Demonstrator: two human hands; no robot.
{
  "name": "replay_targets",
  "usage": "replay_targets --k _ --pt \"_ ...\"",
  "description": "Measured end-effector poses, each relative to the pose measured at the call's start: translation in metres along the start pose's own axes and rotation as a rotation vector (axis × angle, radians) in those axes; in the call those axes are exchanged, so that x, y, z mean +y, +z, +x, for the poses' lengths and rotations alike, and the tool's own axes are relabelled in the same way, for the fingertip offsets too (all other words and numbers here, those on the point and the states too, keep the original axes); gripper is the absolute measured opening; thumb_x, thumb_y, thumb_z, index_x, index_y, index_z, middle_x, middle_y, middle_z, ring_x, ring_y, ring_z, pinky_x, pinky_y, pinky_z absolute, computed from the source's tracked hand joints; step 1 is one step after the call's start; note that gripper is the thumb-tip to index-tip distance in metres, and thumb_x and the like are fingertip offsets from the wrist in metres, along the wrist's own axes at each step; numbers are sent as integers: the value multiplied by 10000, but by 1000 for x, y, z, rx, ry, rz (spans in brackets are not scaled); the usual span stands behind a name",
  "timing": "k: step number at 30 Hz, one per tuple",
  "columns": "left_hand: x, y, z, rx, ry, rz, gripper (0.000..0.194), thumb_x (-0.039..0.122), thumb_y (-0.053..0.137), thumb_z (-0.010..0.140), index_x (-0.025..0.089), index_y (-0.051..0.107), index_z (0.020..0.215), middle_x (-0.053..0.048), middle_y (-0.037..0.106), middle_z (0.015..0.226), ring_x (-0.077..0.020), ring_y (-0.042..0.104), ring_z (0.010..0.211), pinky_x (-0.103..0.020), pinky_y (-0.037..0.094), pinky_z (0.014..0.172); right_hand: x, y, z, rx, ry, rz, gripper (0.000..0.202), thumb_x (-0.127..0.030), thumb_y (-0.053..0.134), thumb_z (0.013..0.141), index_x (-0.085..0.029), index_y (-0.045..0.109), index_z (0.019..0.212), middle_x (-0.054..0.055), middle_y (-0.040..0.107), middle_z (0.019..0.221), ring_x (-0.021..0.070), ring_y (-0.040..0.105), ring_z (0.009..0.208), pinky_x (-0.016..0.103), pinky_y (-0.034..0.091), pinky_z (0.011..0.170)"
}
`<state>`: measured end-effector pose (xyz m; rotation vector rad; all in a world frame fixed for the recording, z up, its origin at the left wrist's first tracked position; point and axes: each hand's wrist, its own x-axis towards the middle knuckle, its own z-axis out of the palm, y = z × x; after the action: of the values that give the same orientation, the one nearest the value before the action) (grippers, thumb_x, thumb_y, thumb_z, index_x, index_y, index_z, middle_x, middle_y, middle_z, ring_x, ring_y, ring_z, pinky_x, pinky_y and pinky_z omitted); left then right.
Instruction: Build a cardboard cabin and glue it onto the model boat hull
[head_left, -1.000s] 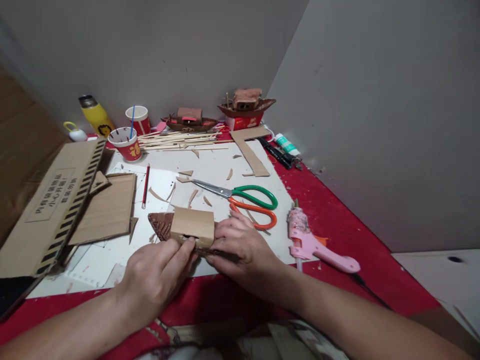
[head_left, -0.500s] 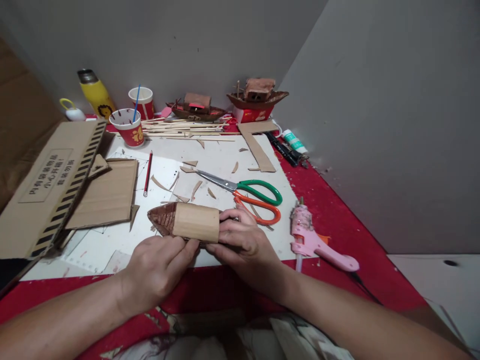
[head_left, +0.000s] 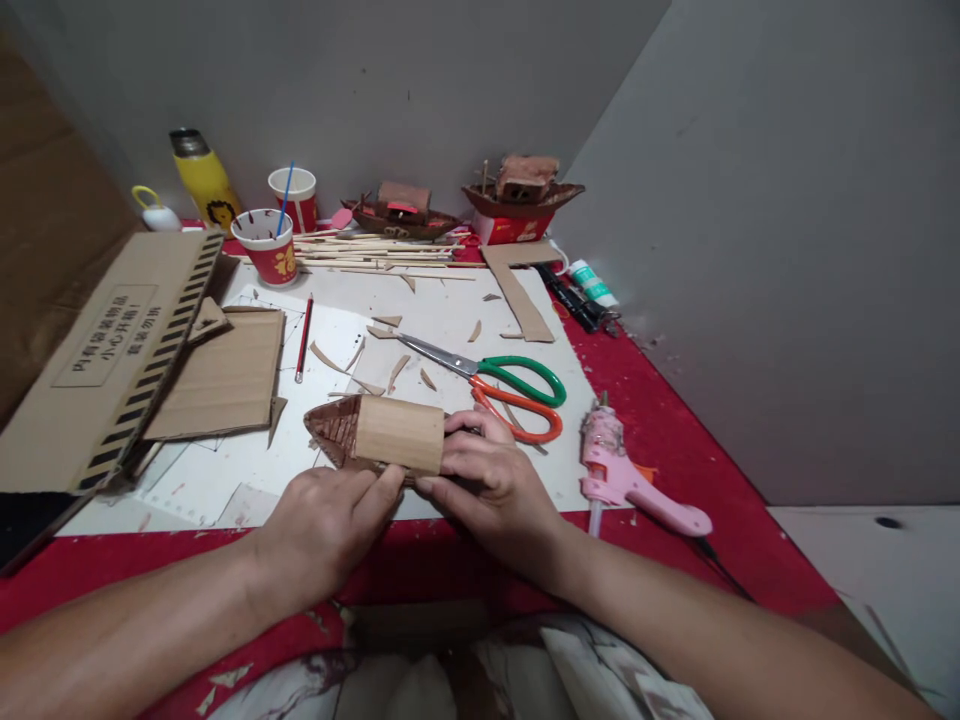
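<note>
A small brown model boat (head_left: 331, 428) lies before me, its pointed end to the left. Over its middle sits a curved piece of plain cardboard (head_left: 399, 432), like a cabin roof. My left hand (head_left: 330, 525) is closed on the boat's near side, thumb and finger pressing at the roof's lower edge. My right hand (head_left: 487, 475) grips the boat's right end, its fingers against the roof's right edge and its thumb along the near side. The hull's right end is mostly hidden by that hand. Scissors (head_left: 480, 378) with green and orange handles lie just beyond.
A pink glue gun (head_left: 619, 470) lies at right on the red cloth. Cardboard sheets (head_left: 225, 375), a pencil (head_left: 304, 340) and scraps are at left and centre. Behind stand paper cups (head_left: 266, 250), a yellow bottle (head_left: 204, 180), wooden sticks (head_left: 375, 250) and two finished-looking boats (head_left: 521, 190).
The view has shifted slightly, so most things appear a little to the right. My left thumb and finger have moved up a little onto the roof's lower edge; both hands still hold the boat.
</note>
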<state>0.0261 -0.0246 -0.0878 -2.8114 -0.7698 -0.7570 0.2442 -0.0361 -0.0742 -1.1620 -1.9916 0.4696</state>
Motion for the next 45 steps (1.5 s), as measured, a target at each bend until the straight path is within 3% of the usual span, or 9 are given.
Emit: replay_targets --k 6,15,27,41,45 --pt "6 2 -7 1 -42 52 369 169 604 897 79 505 1241 47 614 658 -138 582 528 -306 430 502 2 0 0 13 -7 14 103 -227 693 846 -221 722 746 28 728 744 244 559 975 470 446 897" --pt "1 -7 14 35 89 86 225 72 394 937 77 553 1096 7 613 635 -150 595 539 -297 419 490 3 0 1 1 -5 44 111 -206 686 843 -222 717 738 23 727 746 238 585 955 463 452 886" --pt "3 0 19 53 70 70 211 75 365 941 119 564 990 22 593 606 -137 554 513 -300 394 501 3 1 -2 13 -1 22 130 -200 697 834 -235 710 709 11 729 715 246 577 954 462 447 876" --pt "-1 -11 14 77 89 121 202 83 410 951 76 580 1059 21 598 589 -143 565 502 -296 419 479 3 -1 0 14 -2 51 89 -219 699 837 -247 732 759 16 730 732 247 567 968 446 463 857" --pt "-1 -9 9 17 88 91 217 94 423 947 76 567 1109 13 614 623 -150 578 535 -298 415 496 1 -2 0 6 19 50 105 -220 697 835 -245 727 737 18 718 720 245 566 968 442 465 857"
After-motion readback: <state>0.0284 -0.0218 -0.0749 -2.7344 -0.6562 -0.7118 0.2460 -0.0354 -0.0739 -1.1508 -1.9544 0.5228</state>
